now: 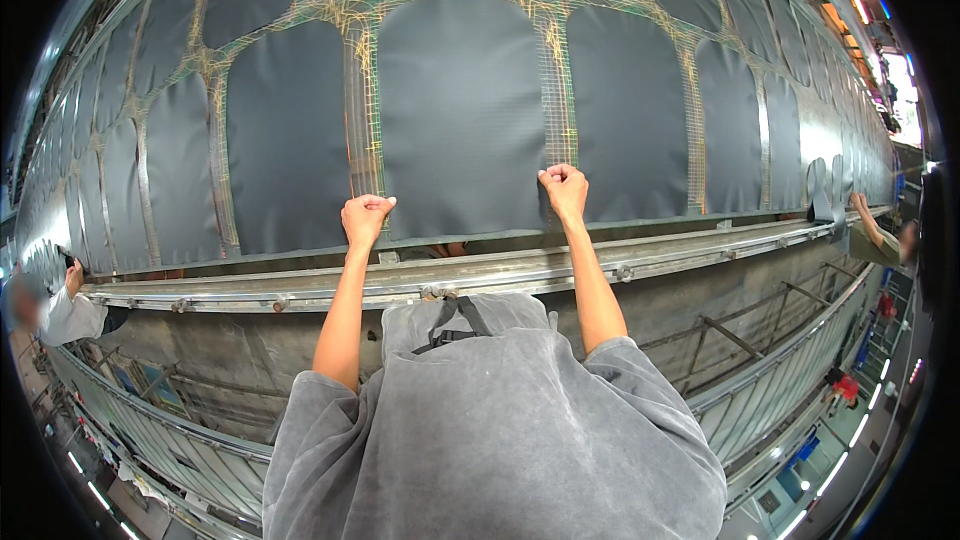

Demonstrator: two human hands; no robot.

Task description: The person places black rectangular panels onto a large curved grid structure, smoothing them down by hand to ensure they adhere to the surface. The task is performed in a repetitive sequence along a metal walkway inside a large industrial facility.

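On a long, grid-patterned table (365,120) behind a metal rail (250,290), the central dark-grey sheet panel (460,110) lies between left hand (366,219) and right hand (567,192), which pinch its 2 side edges, presumably for even tension.

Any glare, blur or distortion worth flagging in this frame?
Head view: fisheye curvature bows the metal rail; in the same view, glare whitens a dark panel toward the right, a co-worker's head is blurred, left hand and right hand look fairly sharp.
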